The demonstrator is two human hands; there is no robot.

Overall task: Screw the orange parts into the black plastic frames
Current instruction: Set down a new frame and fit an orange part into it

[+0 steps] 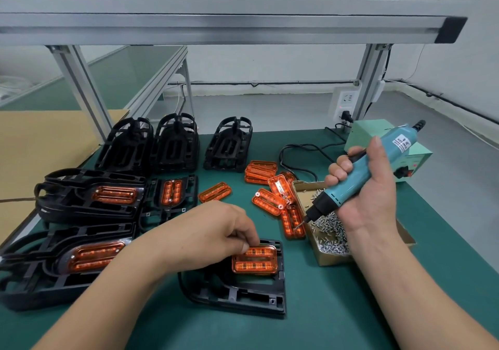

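I am seating the orange part (255, 259) in the black frame (235, 293) lying right under my left hand (216, 231), whose curled fingertips are pinching the part's far edge. My right hand (370, 187) is wrapping tightly around the blue electric screwdriver (359, 177), holding it tilted with its bit pointing down over the box of screws (332, 259) just below that hand (a screw seems to be sitting on the bit). Between my two hands, loose orange parts (270, 201) are lying scattered on the green mat (337, 309). To the left of my left hand, frames already fitted with orange parts (89, 196) are resting, and beyond it, stacks of bare frames (175, 144) are standing.
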